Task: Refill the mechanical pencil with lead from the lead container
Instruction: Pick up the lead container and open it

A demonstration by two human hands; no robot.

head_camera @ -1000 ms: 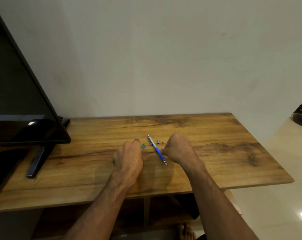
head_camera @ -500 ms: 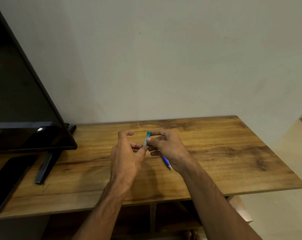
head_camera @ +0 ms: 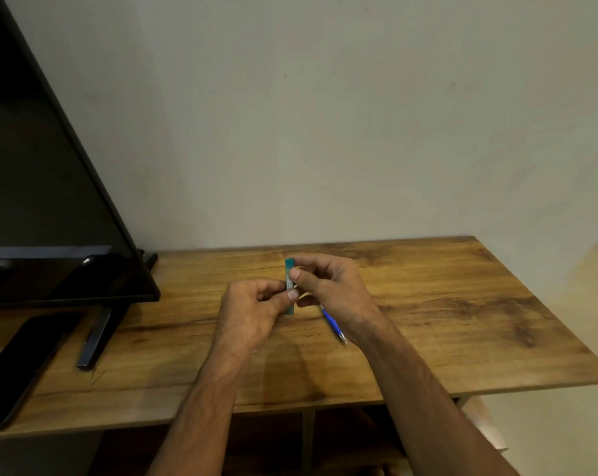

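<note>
A slim teal lead container (head_camera: 289, 269) stands upright in the air above the wooden table (head_camera: 445, 304). My left hand (head_camera: 252, 314) pinches its lower part between thumb and fingers. My right hand (head_camera: 328, 286) pinches its upper part with thumb and forefinger. The blue mechanical pencil (head_camera: 333, 326) lies on the table under my right hand, its metal tip pointing toward me; its rear end is hidden by that hand.
A dark television (head_camera: 50, 201) on a black stand foot (head_camera: 94, 338) fills the left side. A black phone (head_camera: 19, 365) lies flat at the table's left front. The table's right edge drops to a pale floor.
Both hands rose from the table with the lead container between them. The container has turned more upright and my right thumb now sits higher on it. The pencil stayed on the table.
</note>
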